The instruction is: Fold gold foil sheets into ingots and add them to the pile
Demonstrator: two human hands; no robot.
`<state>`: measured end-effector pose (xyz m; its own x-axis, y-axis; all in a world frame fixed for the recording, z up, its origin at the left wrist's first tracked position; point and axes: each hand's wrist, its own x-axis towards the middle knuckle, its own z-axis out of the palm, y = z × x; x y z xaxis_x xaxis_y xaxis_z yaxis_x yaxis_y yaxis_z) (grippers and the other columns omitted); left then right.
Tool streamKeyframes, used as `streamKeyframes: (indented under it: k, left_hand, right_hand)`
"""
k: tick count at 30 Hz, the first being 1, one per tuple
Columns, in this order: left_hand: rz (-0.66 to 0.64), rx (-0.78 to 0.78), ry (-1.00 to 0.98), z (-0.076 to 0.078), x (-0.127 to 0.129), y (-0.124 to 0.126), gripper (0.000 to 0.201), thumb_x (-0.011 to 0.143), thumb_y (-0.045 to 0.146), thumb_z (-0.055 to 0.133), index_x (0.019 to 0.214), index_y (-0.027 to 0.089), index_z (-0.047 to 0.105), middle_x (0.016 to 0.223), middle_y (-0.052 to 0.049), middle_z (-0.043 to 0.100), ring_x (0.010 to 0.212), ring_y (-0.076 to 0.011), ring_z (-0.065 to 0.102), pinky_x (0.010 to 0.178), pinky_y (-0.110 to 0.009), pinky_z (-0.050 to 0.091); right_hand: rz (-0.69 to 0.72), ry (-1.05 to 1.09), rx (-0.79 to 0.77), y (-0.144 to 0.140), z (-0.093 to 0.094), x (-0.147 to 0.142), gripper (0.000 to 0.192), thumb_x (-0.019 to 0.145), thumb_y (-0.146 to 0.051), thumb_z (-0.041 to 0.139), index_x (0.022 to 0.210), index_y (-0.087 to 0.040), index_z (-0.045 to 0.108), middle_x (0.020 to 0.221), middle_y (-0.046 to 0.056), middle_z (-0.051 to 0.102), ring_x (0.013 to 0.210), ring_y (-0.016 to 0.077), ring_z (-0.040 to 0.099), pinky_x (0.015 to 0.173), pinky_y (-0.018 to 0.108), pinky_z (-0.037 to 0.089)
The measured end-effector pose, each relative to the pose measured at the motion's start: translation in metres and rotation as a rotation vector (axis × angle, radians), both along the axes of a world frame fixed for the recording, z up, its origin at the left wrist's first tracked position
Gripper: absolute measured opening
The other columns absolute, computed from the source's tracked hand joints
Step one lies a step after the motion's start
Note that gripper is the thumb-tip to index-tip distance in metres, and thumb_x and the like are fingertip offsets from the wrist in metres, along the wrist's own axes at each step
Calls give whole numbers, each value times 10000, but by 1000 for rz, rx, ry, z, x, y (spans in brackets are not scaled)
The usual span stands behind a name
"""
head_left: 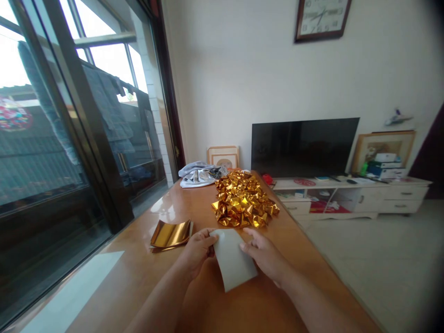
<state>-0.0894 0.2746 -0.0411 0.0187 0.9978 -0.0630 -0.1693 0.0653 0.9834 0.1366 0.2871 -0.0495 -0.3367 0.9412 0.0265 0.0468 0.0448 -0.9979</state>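
A sheet of paper (234,261), its pale side facing up, is held above the wooden table (204,305). My left hand (201,249) pinches its upper left corner between thumb and fingers. At the right edge my right hand (263,254) has its thumb on the paper and its index finger stretched forward; the other fingers are hidden. Left of my left hand lies a stack of gold foil sheets (171,234), slightly curled. Beyond both hands spreads a heap of folded gold foil pieces (243,199).
Silvery grey cloth (199,175) lies at the table's far end. Light reflects off the tabletop at the left, beside a glass sliding door (83,115). Past the table's right edge stand a television (305,145) and a low white cabinet (367,201).
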Motion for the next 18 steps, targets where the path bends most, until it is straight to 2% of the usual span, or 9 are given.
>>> streamKeyframes:
  k: [5,9,12,13,15,18]
  left_hand:
    - [79,12,230,-12,1,4,294,753,326,699,972,140,639,700,-5,633,579,-125,549,546,-228,367]
    - [150,149,524,-19,3,8,329,748,264,666,1053,142,657,833,-58,673,747,-193,621,662,-287,443]
    - [202,313,811,-18,6,8,245,717,209,670,958,175,705,949,-76,670,897,-223,614,785,-321,452]
    - [163,337,870,-15,8,6,180,732,215,658,902,182,707,922,-67,665,887,-219,607,783,-319,447]
    - [-14,324,884,-7,12,-1,123,781,252,625,859,180,685,833,-45,652,775,-190,593,694,-288,430]
    - [-278,365,899,8,20,-15,212,745,357,718,865,190,666,886,-34,643,762,-174,568,655,-260,405]
  right_hand:
    - [35,-42,-87,4,-8,2,625,774,-225,643,1372,-201,462,704,-56,529,617,138,547,557,230,381]
    - [25,-120,-115,11,-15,5,392,700,-134,579,1083,-212,558,634,-59,540,517,129,528,478,210,347]
    - [-27,-169,-120,14,-17,8,237,693,-127,548,914,-215,545,627,-43,577,523,129,552,472,198,356]
    - [-43,-186,-122,15,-16,9,209,697,-131,545,889,-213,545,626,-38,584,532,132,562,471,195,361]
    - [-62,-208,-131,15,-16,10,167,707,-146,545,863,-207,554,627,-28,588,537,140,574,460,200,380]
    - [-71,-210,-150,15,-15,10,126,720,-169,550,841,-201,565,637,-19,591,530,151,582,445,218,416]
